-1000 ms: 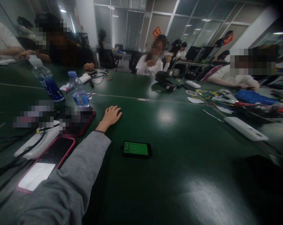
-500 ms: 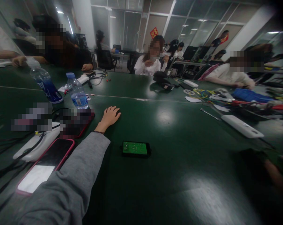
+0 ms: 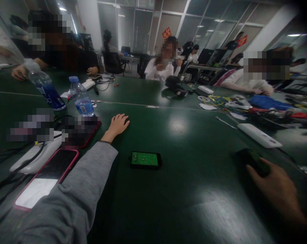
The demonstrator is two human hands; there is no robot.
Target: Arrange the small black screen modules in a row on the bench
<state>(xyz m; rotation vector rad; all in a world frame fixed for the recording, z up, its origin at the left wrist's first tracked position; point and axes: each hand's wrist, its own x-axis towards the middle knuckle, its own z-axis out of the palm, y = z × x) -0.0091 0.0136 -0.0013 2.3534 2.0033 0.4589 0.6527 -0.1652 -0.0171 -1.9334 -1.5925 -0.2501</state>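
My left hand [image 3: 117, 125] lies flat on the dark green table [image 3: 183, 189], fingers stretched out and holding nothing, with a grey sleeve up to the wrist. A small green circuit board in a black frame [image 3: 145, 159] lies just right of my left forearm, touched by neither hand. My right hand [image 3: 277, 189] is at the lower right, blurred, its fingers closed on the near end of a dark flat object [image 3: 251, 159] that rests on or just above the table.
A pink-cased phone [image 3: 45, 179], a white device with black cables [image 3: 34, 157] and two water bottles [image 3: 81, 98] crowd the left side. A white power strip [image 3: 260, 135], tools and coloured wires lie at the right. Other people sit around the far edge.
My right hand has come into view from the lower right and moved left with the dark object. The left hand and the circuit board have stayed where they were.
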